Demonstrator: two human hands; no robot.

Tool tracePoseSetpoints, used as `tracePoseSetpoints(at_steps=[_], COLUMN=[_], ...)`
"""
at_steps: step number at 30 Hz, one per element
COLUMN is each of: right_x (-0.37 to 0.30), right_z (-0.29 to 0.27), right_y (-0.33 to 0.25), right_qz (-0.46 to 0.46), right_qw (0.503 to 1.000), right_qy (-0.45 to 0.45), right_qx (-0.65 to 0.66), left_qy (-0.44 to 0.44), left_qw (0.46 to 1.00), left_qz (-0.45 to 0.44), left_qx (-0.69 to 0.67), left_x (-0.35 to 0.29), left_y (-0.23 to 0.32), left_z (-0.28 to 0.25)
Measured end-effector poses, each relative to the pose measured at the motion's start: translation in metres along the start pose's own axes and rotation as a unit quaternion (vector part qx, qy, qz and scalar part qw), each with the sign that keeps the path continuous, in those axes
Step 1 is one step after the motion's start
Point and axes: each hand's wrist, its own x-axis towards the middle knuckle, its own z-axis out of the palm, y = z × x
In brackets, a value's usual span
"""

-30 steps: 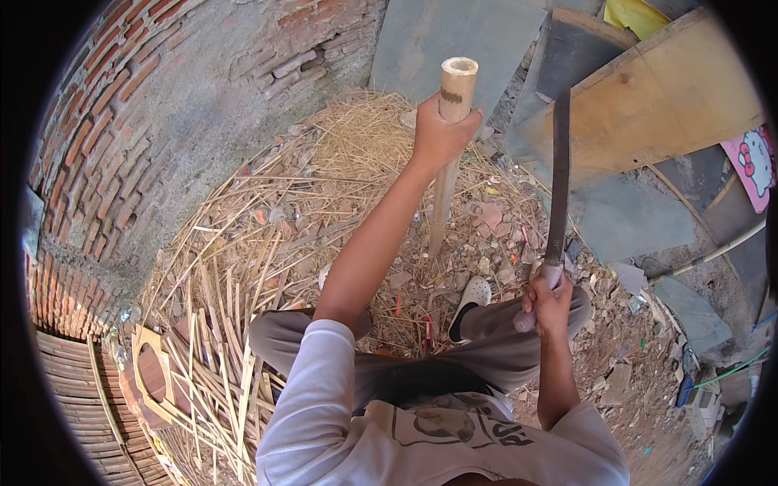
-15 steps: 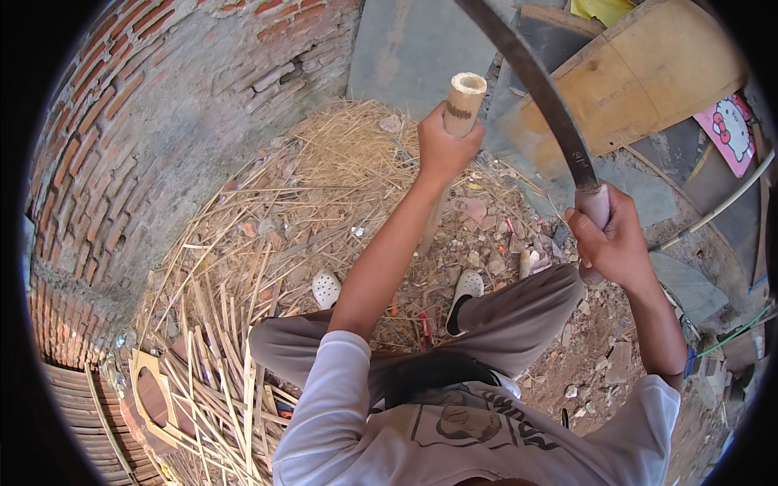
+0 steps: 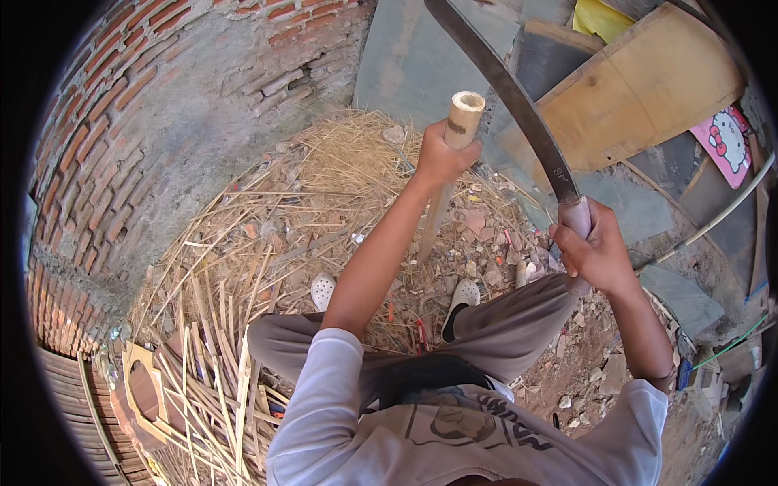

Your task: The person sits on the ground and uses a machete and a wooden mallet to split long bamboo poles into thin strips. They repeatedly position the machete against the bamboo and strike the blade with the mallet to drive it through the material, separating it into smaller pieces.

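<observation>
the person sits low on rubble-strewn ground, knees bent and apart, seen from above. the left hand (image 3: 438, 158) is wrapped tight around the upper part of a bamboo pole (image 3: 454, 154), fingers closed on it just below its hollow cut top, and the pole stands nearly upright, leaning slightly, with its lower end on the ground between the person's feet. the right hand (image 3: 596, 251) is clenched around the pale handle of a long curved blade (image 3: 510, 93), which rises from the fist up and to the left, its dark metal arcing above and to the right of the pole's top without touching it. 2 light perforated shoes (image 3: 462, 296) show on the feet, 1 to each side of the pole's base. left of the pole, a heap of dry straw and shavings (image 3: 340, 174) spreads over the ground, and nearer the person's left knee lies a loose pile of split bamboo strips (image 3: 215, 364). a curved brick wall (image 3: 121, 146) closes in the left side. to the upper right, a wooden board (image 3: 648, 89) leans over grey slabs (image 3: 405, 57), with a small pink cartoon picture (image 3: 725, 142) at the far right edge. a grey stone slab (image 3: 685, 296) lies on the ground beyond the right forearm.
</observation>
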Motion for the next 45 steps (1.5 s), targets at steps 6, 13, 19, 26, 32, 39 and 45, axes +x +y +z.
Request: tracePoseSetpoints(at_steps=[6, 13, 19, 26, 32, 39, 45], right_x=[-0.003, -0.008, -0.010, -0.018, -0.009, 0.006, -0.001], right_z=[0.001, -0.005, -0.007, -0.010, -0.002, -0.010, -0.028], right_y=[-0.019, -0.018, -0.033, -0.076, -0.052, -0.027, -0.017], right_qz=[0.005, 0.077, 0.064, -0.146, -0.102, 0.047, 0.067], right_qw=[0.999, 0.993, 0.996, 0.979, 0.985, 0.982, 0.980], right_qy=[-0.024, -0.082, -0.061, 0.140, 0.137, -0.055, -0.056], right_qx=[-0.026, 0.026, -0.026, 0.021, -0.017, -0.175, -0.180], left_qy=[-0.008, -0.009, -0.003, -0.006, -0.009, -0.003, 0.189], left_qw=[1.000, 1.000, 0.999, 0.999, 1.000, 0.997, 0.874], left_qz=[-0.004, 0.016, 0.036, 0.013, 0.014, 0.049, 0.427], left_qx=[-0.003, 0.015, 0.023, 0.038, 0.027, 0.062, 0.137], left_x=[-0.003, -0.006, -0.005, -0.009, -0.009, -0.019, 0.056], left_y=[0.000, -0.002, -0.006, 0.001, 0.000, 0.008, 0.135], left_z=[-0.001, 0.003, 0.000, -0.005, 0.001, -0.003, -0.042])
